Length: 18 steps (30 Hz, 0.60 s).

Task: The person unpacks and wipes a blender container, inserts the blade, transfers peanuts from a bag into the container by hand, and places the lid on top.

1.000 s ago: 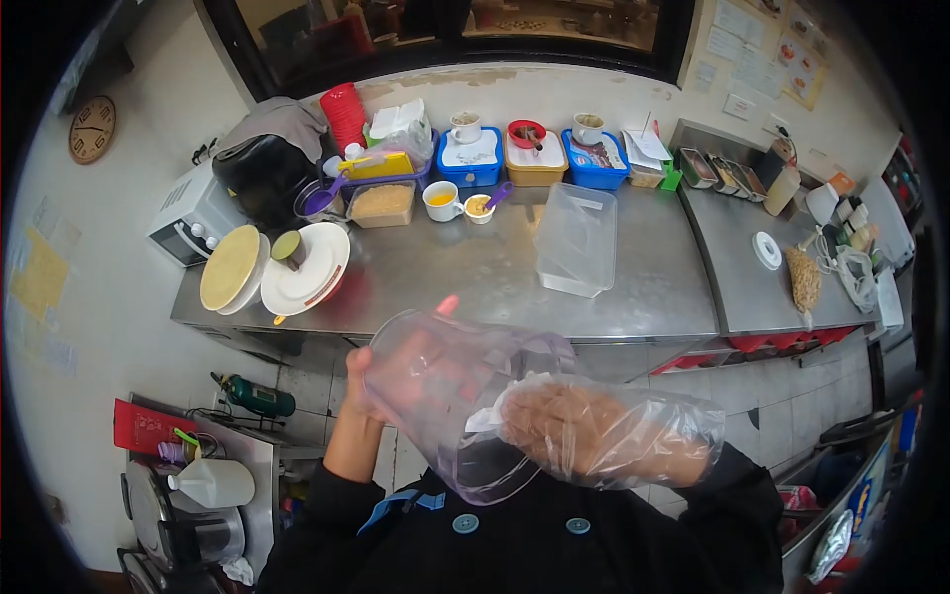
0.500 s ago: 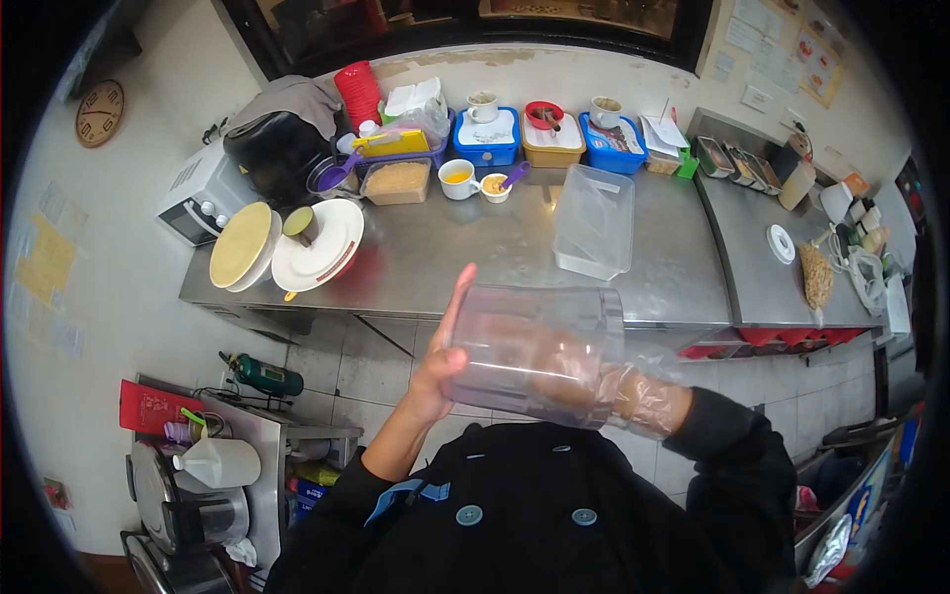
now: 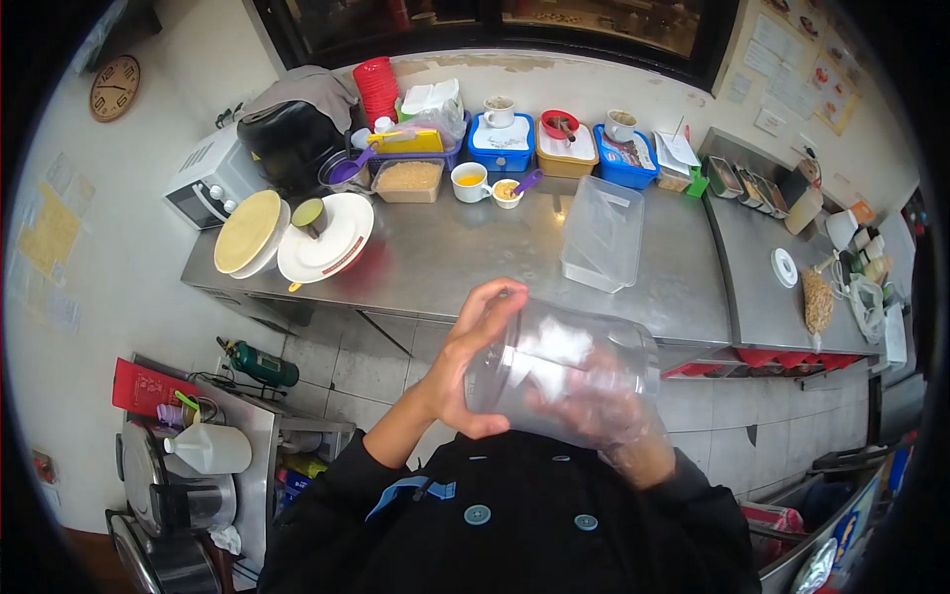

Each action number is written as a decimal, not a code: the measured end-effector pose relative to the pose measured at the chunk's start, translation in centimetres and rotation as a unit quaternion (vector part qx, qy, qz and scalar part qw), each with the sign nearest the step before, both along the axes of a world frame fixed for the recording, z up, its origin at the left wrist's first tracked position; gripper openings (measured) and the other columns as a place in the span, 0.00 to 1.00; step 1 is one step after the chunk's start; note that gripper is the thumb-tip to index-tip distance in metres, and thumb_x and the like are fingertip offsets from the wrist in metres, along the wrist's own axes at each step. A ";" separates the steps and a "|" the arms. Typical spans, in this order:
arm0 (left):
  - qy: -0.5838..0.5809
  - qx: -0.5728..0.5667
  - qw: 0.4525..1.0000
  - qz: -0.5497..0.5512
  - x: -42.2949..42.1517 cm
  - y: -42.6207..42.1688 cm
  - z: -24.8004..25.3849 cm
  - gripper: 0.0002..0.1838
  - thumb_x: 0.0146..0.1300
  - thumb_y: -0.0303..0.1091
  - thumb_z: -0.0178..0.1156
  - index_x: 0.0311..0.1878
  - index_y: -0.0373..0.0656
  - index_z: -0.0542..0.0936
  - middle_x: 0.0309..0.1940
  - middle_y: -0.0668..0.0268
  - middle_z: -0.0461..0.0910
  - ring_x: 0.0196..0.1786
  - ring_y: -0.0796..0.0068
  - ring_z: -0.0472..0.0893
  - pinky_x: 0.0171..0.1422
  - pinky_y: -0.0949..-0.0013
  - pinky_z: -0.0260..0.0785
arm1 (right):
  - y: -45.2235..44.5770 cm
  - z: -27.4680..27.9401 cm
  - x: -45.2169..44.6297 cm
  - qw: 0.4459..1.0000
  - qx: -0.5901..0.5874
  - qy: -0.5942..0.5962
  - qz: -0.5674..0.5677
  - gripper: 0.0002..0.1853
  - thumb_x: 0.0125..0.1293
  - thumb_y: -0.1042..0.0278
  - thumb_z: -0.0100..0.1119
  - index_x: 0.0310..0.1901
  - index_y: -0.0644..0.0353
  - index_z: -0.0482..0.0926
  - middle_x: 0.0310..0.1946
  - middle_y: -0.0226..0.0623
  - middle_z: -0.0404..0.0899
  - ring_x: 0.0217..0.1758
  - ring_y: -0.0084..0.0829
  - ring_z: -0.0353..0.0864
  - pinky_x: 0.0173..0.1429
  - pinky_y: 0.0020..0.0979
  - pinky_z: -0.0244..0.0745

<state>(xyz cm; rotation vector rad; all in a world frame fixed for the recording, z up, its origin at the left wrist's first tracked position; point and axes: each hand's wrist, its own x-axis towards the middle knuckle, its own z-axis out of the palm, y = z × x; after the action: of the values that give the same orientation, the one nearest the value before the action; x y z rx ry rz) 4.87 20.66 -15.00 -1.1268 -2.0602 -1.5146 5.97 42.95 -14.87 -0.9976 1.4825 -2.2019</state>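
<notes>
My left hand (image 3: 457, 368) is closed around the base end of a large clear plastic jar (image 3: 500, 381), thumb below and fingers above. The jar lies tilted on its side in the air, in front of my chest, with its mouth to the right. My right hand (image 3: 604, 411), in a thin clear plastic glove, reaches inside through the mouth. Its fingers are blurred behind the jar wall. Bright white patches show on or inside the jar; whether they are glare or a white material I cannot make out.
A steel counter (image 3: 475, 257) runs ahead, with a clear rectangular container (image 3: 604, 236), a mug of yellow liquid (image 3: 470, 182), a tub of brown crumbs (image 3: 409, 180) and stacked plates (image 3: 332, 243). Blue-lidded tubs line the wall. A side table at left bears a white jug (image 3: 220, 448) and pots.
The jar has tilted and shifted slightly right. My left fingers have curled around its base, and my right hand has turned inside it. White patches now show there.
</notes>
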 end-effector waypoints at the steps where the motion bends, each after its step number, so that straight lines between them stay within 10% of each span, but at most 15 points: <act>1: -0.068 0.045 0.997 -0.012 -0.1 -0.1 -0.3 0.63 0.33 0.63 0.66 0.73 0.38 0.54 0.63 0.43 0.57 0.65 0.52 0.62 0.68 0.54 0.53 | -0.3 1.5 0.5 0.987 -0.062 -0.131 0.062 0.21 0.61 0.72 0.62 0.56 0.66 0.72 0.56 0.44 0.74 0.58 0.35 0.75 0.65 0.38 0.70; 5: -0.247 0.201 0.947 -0.034 0.3 0.2 -0.2 0.66 0.33 0.62 0.66 0.74 0.36 0.48 0.64 0.47 0.59 0.65 0.55 0.65 0.68 0.57 0.58 | 2.3 3.7 1.5 0.947 0.117 -0.298 -0.012 0.17 0.59 0.66 0.64 0.46 0.69 0.79 0.45 0.47 0.81 0.51 0.37 0.80 0.54 0.36 0.75; 7: -0.377 0.343 0.857 -0.076 0.2 -1.3 -0.3 0.65 0.36 0.63 0.65 0.75 0.44 0.43 0.65 0.47 0.58 0.65 0.47 0.65 0.65 0.48 0.63 | 5.8 -2.8 -3.2 0.967 -0.109 0.047 0.224 0.14 0.64 0.66 0.58 0.44 0.69 0.78 0.43 0.53 0.80 0.45 0.44 0.81 0.48 0.43 0.77; 8: -0.374 0.344 0.858 -0.074 -0.3 -2.0 -0.5 0.65 0.36 0.63 0.65 0.75 0.44 0.43 0.65 0.47 0.58 0.65 0.47 0.65 0.65 0.48 0.63 | 6.2 -1.1 -3.4 0.940 -0.174 -0.008 0.293 0.15 0.64 0.64 0.56 0.39 0.71 0.80 0.38 0.55 0.81 0.39 0.46 0.83 0.45 0.45 0.77; 10: -0.400 0.466 0.785 -0.085 -0.5 -2.9 -1.2 0.60 0.44 0.67 0.58 0.75 0.46 0.43 0.66 0.49 0.59 0.63 0.45 0.67 0.59 0.44 0.68 | 8.5 -0.6 -3.6 0.966 -0.102 0.036 0.235 0.14 0.64 0.64 0.57 0.36 0.70 0.81 0.34 0.51 0.83 0.37 0.45 0.84 0.45 0.44 0.78; 12: -0.431 0.509 0.732 -0.137 -0.2 -2.6 -1.5 0.59 0.45 0.67 0.57 0.75 0.49 0.44 0.67 0.49 0.58 0.63 0.41 0.66 0.58 0.41 0.67 | 7.9 3.6 -1.7 0.986 -0.020 0.112 -0.118 0.13 0.63 0.64 0.58 0.36 0.69 0.81 0.35 0.48 0.84 0.42 0.45 0.84 0.48 0.42 0.78; 18: -0.441 0.517 0.675 -0.287 -0.6 -1.7 -1.8 0.53 0.51 0.65 0.53 0.75 0.51 0.46 0.70 0.51 0.54 0.64 0.33 0.61 0.56 0.35 0.64 | 2.2 9.2 -0.9 0.857 0.180 0.436 -0.209 0.12 0.57 0.70 0.57 0.41 0.65 0.81 0.46 0.50 0.80 0.45 0.43 0.84 0.50 0.37 0.79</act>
<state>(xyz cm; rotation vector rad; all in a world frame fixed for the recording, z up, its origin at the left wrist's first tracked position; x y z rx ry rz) 4.24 18.94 -16.81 -0.5290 -0.6151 -3.3495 5.08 45.14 -5.63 -1.7878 2.5889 -1.5975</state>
